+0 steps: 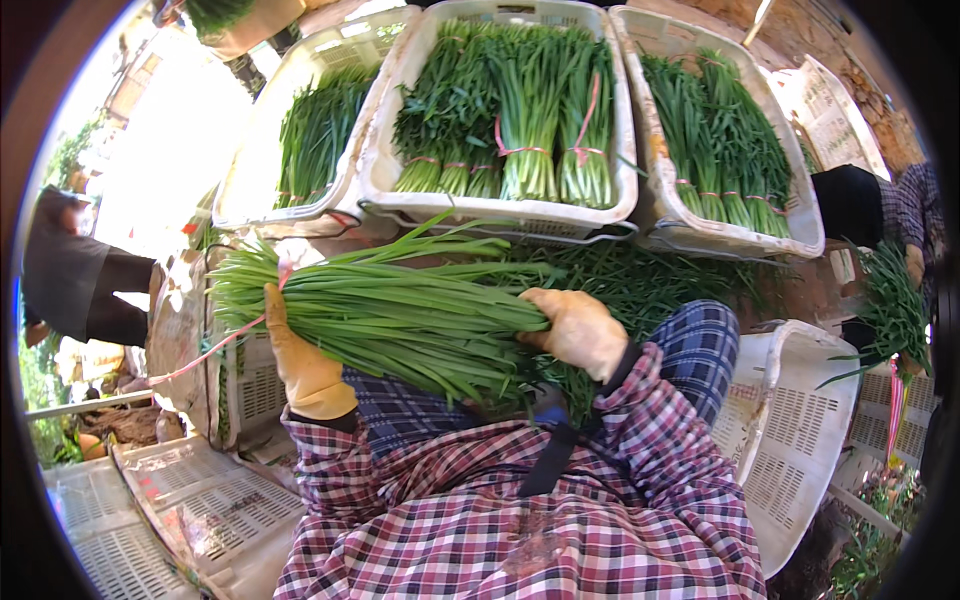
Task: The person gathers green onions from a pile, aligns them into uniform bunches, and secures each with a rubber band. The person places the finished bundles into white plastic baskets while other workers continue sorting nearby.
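A large bunch of long, flat-leaved greens (405,307), apparently garlic chives, lies crosswise over my lap. My left hand (304,360), in a yellow glove, holds its stem end, the thumb up beside a pink tie (283,271). One long tail of the tie hangs down to the left. My right hand (581,330), gloved too, grips the leaf tips at the bunch's other end. Its fingertips are partly hidden by the leaves. Loose green leaves (645,281) lie beyond my right hand, below the crates.
Three white plastic crates hold tied bunches: a left one (247,191), a middle one (495,206) and a right one (750,244). More perforated crates (802,420) stand beside me. One person (97,277) is at far left; at far right another person's hand (913,266) holds greens.
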`<state>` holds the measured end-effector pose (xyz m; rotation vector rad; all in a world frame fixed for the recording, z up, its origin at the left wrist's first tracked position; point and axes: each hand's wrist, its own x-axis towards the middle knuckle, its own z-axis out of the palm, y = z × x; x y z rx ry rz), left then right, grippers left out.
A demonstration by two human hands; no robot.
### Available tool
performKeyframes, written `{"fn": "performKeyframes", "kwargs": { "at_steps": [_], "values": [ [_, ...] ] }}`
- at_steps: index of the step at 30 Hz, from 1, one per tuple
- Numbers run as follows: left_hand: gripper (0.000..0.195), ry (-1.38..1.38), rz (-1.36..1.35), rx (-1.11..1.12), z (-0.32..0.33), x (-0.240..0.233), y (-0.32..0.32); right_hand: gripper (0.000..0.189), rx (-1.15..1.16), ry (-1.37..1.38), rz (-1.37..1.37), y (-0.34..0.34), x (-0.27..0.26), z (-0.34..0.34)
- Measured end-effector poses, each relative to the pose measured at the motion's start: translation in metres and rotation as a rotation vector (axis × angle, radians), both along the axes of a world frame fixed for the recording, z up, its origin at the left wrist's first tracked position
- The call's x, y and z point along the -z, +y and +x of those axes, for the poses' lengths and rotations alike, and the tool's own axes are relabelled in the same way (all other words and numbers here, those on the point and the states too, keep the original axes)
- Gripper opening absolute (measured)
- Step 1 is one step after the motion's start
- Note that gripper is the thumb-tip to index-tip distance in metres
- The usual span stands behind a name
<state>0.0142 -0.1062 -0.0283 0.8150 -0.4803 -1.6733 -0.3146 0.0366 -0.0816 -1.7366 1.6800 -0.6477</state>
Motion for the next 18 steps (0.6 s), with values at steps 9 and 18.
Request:
{"fn": "performKeyframes", "kwargs": {
  "at_steps": [9, 18],
  "values": [
    [0.064, -0.042, -0.036, -0.167, 0.02, 0.019, 0.011, 0.016, 0.457, -0.051, 0.217, 0.072, -0.019, -0.098],
    [0.054, -0.227, -0.206, 0.006, -0.048, 0.008, 0.061, 0.021, 0.246, -0.5, -0.065, 0.026, -0.077, -0.001]
  ]
}}
